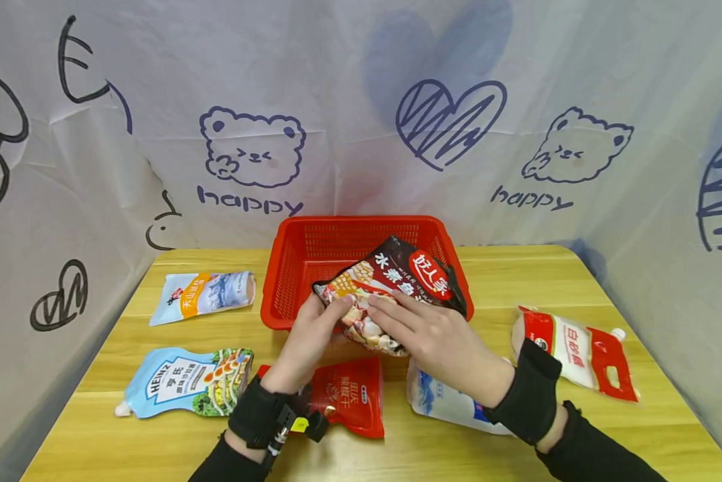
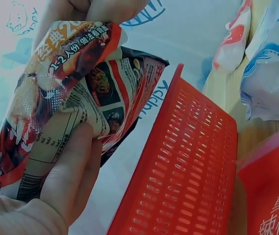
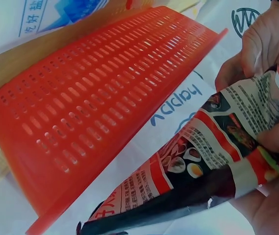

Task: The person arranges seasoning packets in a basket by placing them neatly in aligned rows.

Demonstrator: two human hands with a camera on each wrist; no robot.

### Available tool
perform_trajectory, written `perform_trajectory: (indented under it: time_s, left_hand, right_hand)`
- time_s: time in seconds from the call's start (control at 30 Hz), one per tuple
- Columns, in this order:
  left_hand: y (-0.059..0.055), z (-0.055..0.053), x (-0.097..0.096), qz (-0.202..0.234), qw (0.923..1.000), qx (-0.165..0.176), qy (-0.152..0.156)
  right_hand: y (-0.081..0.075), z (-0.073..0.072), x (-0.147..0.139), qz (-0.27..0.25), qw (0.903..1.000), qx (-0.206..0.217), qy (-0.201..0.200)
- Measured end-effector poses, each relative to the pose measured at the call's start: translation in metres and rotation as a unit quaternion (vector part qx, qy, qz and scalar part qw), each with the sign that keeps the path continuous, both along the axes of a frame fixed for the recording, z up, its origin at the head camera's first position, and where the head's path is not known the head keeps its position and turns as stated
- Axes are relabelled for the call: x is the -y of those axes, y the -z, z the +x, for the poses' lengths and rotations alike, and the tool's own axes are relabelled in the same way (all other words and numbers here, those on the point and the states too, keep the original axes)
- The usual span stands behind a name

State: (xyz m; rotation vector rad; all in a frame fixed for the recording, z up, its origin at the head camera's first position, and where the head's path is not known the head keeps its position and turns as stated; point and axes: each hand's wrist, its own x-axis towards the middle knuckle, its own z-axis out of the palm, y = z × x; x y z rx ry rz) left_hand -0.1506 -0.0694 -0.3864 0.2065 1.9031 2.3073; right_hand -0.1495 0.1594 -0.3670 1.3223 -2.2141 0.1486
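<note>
Both hands hold a black, red and orange seasoning packet (image 1: 391, 273) over the front of a red perforated basket (image 1: 313, 258). My left hand (image 1: 305, 345) pinches its near left corner, thumb on the printed front. Fingers of my right hand (image 1: 442, 341) lie across the front. In the right wrist view its thumb presses the back of the packet (image 3: 213, 147), so that hand grips it too. The packet (image 2: 80, 93) appears bent between the hands in the left wrist view. Part of its lower right is hidden under the right hand.
Below the left wrist lies a red dried-chili packet (image 1: 349, 395). A white and blue bag (image 1: 448, 402) is partly under the right forearm. At the right lies a sugar bag (image 1: 578, 351); at the left, a Heinz pouch (image 1: 186, 381) and a light-blue and orange packet (image 1: 204, 294).
</note>
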Motion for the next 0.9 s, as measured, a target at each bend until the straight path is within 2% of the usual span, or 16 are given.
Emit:
perform_trajectory:
  time_s: [0.23, 0.43, 0.57, 0.67, 0.73, 0.83, 0.9]
  left_hand:
    - [0.000, 0.003, -0.002, 0.025, 0.9993, -0.001, -0.028]
    - [0.000, 0.005, -0.001, 0.032, 0.9980, -0.014, -0.052]
    - [-0.001, 0.006, 0.000, 0.060, 0.9961, -0.026, -0.060]
    - [-0.002, 0.007, 0.000, 0.078, 0.9939, -0.032, -0.071]
    - [-0.002, 0.007, 0.001, 0.088, 0.9924, -0.035, -0.078]
    - [-0.002, 0.008, 0.001, 0.102, 0.9902, -0.043, -0.085]
    - [-0.002, 0.008, 0.001, 0.110, 0.9889, -0.047, -0.088]
  right_hand:
    - [-0.006, 0.001, -0.003, -0.010, 0.9978, 0.066, 0.003]
    - [-0.014, -0.001, -0.014, -0.036, 0.9903, 0.131, -0.027]
    - [-0.019, -0.003, -0.021, -0.101, 0.9834, 0.141, -0.053]
    - [-0.021, -0.006, -0.025, -0.181, 0.9737, 0.121, -0.068]
    - [-0.021, -0.009, -0.027, -0.234, 0.9645, 0.107, -0.057]
    - [-0.019, -0.012, -0.031, -0.302, 0.9480, 0.101, -0.007]
    - [-0.016, -0.014, -0.034, -0.337, 0.9339, 0.114, 0.037]
